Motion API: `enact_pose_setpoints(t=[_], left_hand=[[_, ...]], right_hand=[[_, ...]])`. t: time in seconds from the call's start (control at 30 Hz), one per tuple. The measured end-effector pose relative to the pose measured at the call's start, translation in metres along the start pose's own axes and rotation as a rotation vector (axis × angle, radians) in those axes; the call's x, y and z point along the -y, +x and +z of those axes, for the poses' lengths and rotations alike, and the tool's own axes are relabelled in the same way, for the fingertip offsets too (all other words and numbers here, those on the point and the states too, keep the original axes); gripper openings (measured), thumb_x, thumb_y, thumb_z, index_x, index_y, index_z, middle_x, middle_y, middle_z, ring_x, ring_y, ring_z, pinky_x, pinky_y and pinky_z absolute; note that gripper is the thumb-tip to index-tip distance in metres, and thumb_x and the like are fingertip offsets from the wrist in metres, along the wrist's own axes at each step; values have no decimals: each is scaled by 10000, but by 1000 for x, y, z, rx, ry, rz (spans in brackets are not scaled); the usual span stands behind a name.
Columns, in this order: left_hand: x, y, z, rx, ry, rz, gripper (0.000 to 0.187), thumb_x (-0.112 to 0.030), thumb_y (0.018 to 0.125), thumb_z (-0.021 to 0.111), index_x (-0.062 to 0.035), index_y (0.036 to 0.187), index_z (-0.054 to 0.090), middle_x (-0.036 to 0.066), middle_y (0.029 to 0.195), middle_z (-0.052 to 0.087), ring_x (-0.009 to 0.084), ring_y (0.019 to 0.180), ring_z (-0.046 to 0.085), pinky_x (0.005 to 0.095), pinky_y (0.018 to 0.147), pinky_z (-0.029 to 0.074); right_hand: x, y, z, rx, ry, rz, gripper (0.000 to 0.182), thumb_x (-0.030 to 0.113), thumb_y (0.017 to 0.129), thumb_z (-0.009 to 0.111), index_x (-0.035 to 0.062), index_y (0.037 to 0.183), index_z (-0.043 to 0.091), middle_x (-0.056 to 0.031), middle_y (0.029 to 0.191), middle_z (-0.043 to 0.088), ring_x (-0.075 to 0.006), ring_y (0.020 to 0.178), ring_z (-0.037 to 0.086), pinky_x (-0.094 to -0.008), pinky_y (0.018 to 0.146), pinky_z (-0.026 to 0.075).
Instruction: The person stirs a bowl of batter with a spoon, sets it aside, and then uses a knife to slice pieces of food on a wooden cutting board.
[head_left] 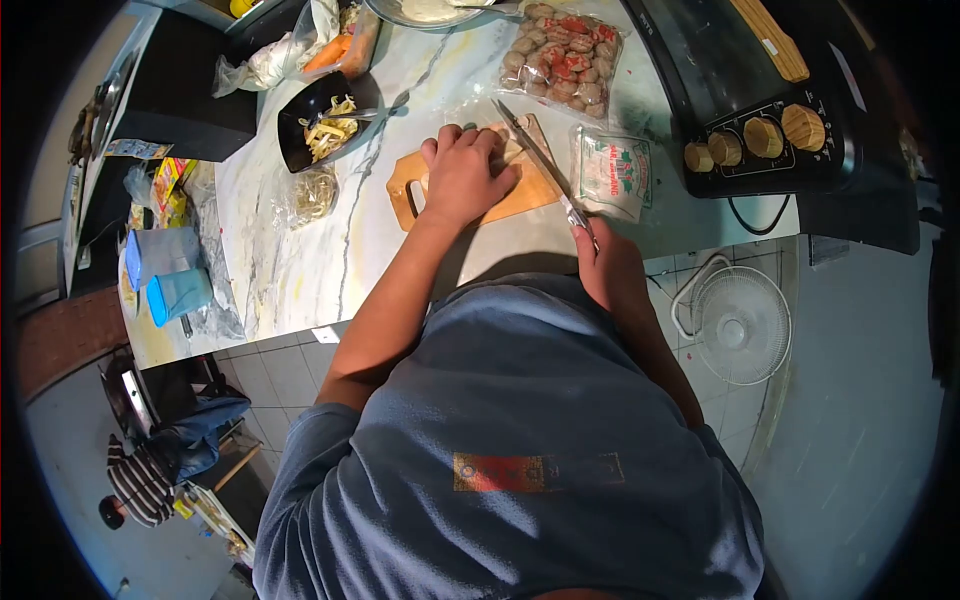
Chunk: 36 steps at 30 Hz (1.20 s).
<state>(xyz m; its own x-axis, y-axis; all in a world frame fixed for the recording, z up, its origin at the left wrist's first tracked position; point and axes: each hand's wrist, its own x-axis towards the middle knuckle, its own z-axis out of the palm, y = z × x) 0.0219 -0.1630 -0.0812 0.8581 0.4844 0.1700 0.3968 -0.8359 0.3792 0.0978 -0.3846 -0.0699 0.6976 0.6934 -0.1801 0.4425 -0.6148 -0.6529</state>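
A wooden cutting board (520, 200) with a handle hole lies near the front edge of the marble-patterned counter. My left hand (464, 178) is on it, fingers bent and closed over something mostly hidden beneath them. A bit of pale food (510, 152) shows between those fingers and the blade. My right hand (612, 265) grips a knife (543, 160) by its handle at the board's right side. The blade slants up and left across the board, its tip near the far edge.
Right of the board lies a printed white packet (612, 172). Behind are a bag of meatballs (562, 60) and a bowl (430, 10). A black bowl (300, 140) and a noodle bag (312, 195) stand left. An oven (770, 150) stands right; a fan (733, 325) is below.
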Motion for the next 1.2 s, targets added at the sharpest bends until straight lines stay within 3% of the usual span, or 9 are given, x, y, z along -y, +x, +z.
enact_pose_setpoints(t=[0.23, 0.43, 0.57, 0.63, 0.73, 0.97, 1.03, 1.2], left_hand=[[4, -11, -3, -75, 76, 59, 259, -317, 748, 719, -130, 926, 701, 60, 967, 646, 279, 1056, 485, 469, 886, 314], [8, -20, -17, 22, 102, -66, 239, -318, 753, 723, -165, 937, 719, 26, 965, 653, 274, 1069, 486, 481, 889, 308], [17, -20, 1, -102, 31, -3, 211, -281, 772, 722, -158, 944, 721, 19, 947, 663, 268, 1063, 505, 475, 894, 308], [10, -19, 4, -135, 4, 6, 197, -257, 787, 719, -154, 955, 724, 22, 959, 668, 258, 1071, 518, 471, 896, 306], [4, -22, 8, -153, -17, -27, 195, -258, 790, 718, -164, 960, 728, 17, 985, 674, 247, 1071, 519, 463, 882, 303], [9, -30, 11, -202, -56, 33, 191, -235, 792, 719, -183, 976, 729, -3, 1012, 680, 237, 1064, 518, 450, 853, 296], [7, -30, 9, -183, -74, -3, 182, -214, 802, 715, -184, 980, 728, -16, 995, 683, 239, 1058, 518, 451, 854, 295], [3, -33, 5, -192, -10, 17, 178, -224, 824, 721, -201, 1001, 723, -41, 992, 686, 220, 1038, 521, 447, 845, 292]], right_hand=[[2, 3, 4, 7, 95, -126, 181, 165, 945, 563, -10, 902, 557, -272, 790, 601, -471, 794, 595, -460, 632, 472], [11, -1, 2, 68, 110, -139, 183, 165, 945, 563, -11, 895, 552, -267, 784, 605, -466, 779, 599, -474, 614, 460], [5, 3, 4, 22, 76, -131, 172, 167, 945, 561, -2, 914, 553, -261, 765, 609, -466, 751, 602, -482, 601, 459], [5, 7, 3, 13, 36, -76, 197, 193, 943, 548, 2, 905, 518, -262, 747, 609, -473, 719, 604, -534, 630, 474], [-2, 7, 8, -6, 32, -89, 182, 178, 948, 555, -4, 961, 546, -268, 759, 615, -472, 757, 609, -497, 623, 475], [8, 6, 6, 23, 43, -40, 185, 181, 956, 545, 0, 996, 540, -274, 798, 625, -476, 796, 611, -514, 644, 476], [8, 6, 8, -16, 55, -95, 218, 207, 956, 529, -6, 918, 506, -268, 721, 605, -477, 725, 607, -541, 632, 473], [9, 8, 12, 3, 43, -83, 222, 201, 959, 523, -11, 895, 514, -270, 722, 608, -476, 724, 608, -536, 632, 476]])
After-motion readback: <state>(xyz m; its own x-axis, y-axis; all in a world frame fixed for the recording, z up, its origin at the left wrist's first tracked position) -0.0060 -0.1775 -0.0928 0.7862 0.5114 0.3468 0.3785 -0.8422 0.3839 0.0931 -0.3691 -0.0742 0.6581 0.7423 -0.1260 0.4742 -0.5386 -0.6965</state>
